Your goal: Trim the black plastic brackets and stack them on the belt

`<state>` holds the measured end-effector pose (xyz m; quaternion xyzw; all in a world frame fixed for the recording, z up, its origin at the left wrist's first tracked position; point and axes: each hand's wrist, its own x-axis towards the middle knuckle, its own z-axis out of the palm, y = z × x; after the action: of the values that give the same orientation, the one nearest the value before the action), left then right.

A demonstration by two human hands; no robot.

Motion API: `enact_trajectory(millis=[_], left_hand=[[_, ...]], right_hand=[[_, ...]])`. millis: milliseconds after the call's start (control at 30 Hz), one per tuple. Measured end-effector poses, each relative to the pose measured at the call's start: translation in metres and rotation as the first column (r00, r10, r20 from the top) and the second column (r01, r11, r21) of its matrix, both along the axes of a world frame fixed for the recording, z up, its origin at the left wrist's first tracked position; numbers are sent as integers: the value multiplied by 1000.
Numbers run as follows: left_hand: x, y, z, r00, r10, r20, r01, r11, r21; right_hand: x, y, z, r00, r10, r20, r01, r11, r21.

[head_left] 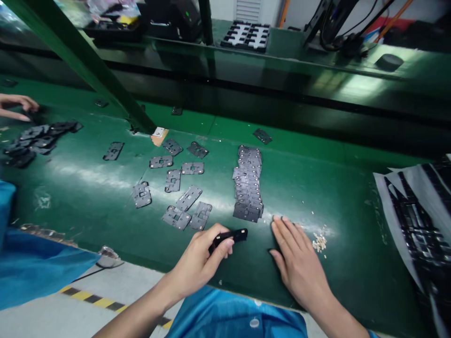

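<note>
Green bench (pixel 338 188), its glossy top marked by pale reflections of light; the near edge is chipped at the left. A green post (pixel 88 70) slants down to the bench, and a darker upright (pixel 205 23) stands farther back. Beyond the bench runs a raised ledge (pixel 299 70) with bright glare at right. Behind, a pale wall (pixel 275 11) with a louvred vent (pixel 248 10). Below left, light grey floor (pixel 141 281) crossed by yellow-and-black striped tape (pixel 93 299).
</note>
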<state>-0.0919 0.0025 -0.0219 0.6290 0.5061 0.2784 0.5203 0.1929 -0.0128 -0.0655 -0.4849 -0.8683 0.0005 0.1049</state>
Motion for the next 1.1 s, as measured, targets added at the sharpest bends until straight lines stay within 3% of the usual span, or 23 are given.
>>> enact_trajectory(millis=[100, 200, 333, 433, 633, 1100], left_hand=[[12, -1, -1, 992, 30, 123, -7, 982, -187], [28, -1, 2, 980, 35, 197, 25, 957, -290], [45, 0, 12, 985, -40, 166, 72, 978, -194], [51, -2, 19, 987, -78, 139, 94, 989, -113], [58, -8, 23, 987, -115, 110, 124, 989, -81], [65, -15, 21, 979, -100, 179, 131, 977, -166]], right_hand=[[26, -1, 4, 985, -161, -55, 164, 984, 63], [33, -7, 22, 953, -197, -230, 222, 971, 87], [2, -16, 51, 813, -151, -563, 197, 980, 22], [-22, -16, 59, 695, -117, -710, 138, 990, -28], [-27, -17, 54, 648, -87, -756, 124, 992, -8], [-24, -20, 53, 667, -93, -739, 163, 986, 24]])
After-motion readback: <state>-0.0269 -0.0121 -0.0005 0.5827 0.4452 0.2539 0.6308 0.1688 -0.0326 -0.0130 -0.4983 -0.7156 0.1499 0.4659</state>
